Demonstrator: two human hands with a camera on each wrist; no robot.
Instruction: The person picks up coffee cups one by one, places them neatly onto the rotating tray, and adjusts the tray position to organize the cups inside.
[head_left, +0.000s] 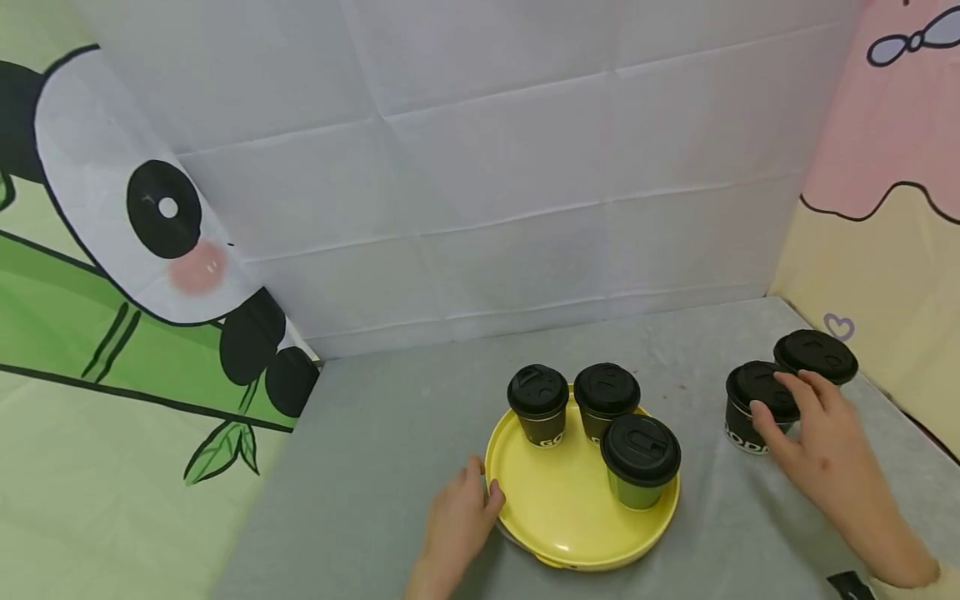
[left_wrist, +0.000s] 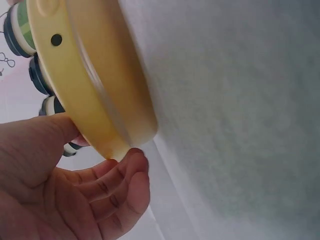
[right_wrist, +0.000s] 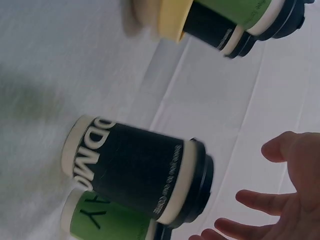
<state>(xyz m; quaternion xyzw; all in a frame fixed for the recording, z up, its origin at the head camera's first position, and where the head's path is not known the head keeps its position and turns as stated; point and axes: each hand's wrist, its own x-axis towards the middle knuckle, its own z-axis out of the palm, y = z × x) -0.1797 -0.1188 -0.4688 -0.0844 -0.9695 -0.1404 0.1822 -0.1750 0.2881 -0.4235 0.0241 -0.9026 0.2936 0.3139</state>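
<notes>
My left hand [head_left: 459, 517] holds the left rim of a round yellow tray [head_left: 551, 521]; in the left wrist view the thumb lies on one side of the rim and curled fingers on the other. Three lidded paper coffee cups stand upright on it: a black cup [head_left: 542, 425], another black cup [head_left: 596, 423] and a green cup [head_left: 636, 492]. At the right, my right hand [head_left: 828, 442] hovers with spread fingers by a black coffee cup [right_wrist: 140, 170]. A gap shows between fingers and lid in the right wrist view. Behind it stands a green cup [right_wrist: 107, 217] with a black lid [head_left: 816, 354].
A grey cloth covers the table [head_left: 375, 467]. White sheeting [head_left: 487, 183] hangs behind it, with a panda-print cloth [head_left: 135, 250] on the left and a pink and cream cloth [head_left: 885, 258] on the right. A small black object [head_left: 850, 585] lies near the right sleeve.
</notes>
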